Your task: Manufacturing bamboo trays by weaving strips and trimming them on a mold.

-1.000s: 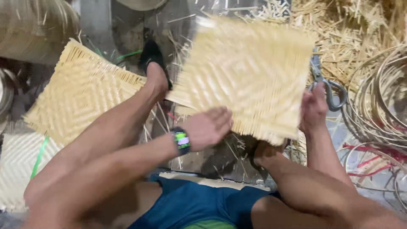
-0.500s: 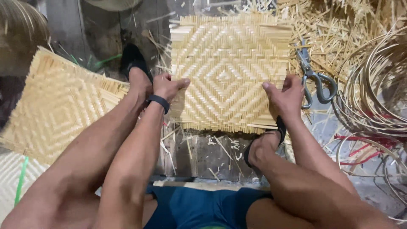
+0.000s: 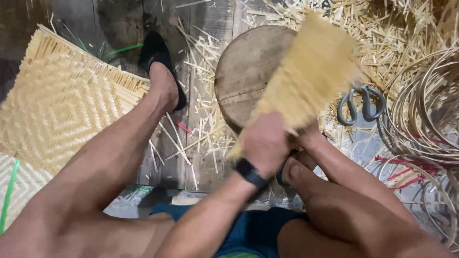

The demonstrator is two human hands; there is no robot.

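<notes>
Gripping the pale woven bamboo mat panel (image 3: 306, 81) by its near lower edge, my left hand (image 3: 264, 143) is clenched around it, knuckles toward the camera, a black wristband (image 3: 250, 173) on the wrist below. The panel is tilted up on edge and blurred, slanting from my hands toward the upper right, and it hangs over the round wooden block (image 3: 248, 71) that sits on the dark plank floor (image 3: 119, 19). My right hand (image 3: 311, 138) is mostly hidden behind the left hand and the panel; it sits right at the panel's lower corner, but I cannot tell whether its fingers are closed on it. Just right of the panel lie grey metal scissors (image 3: 361, 102) on the littered ground, handles toward me. Further right is a stack of thin bamboo hoops (image 3: 425, 114), with a heap of loose bamboo splinters (image 3: 397, 28) above them. On my left lies a second woven bamboo mat with a diamond pattern (image 3: 62, 105), flat on the floor, well apart from the one I hold. My left foot in a black slipper (image 3: 160, 62) rests beside that mat's edge, and more loose strips are scattered between the foot and the wooden block
</notes>
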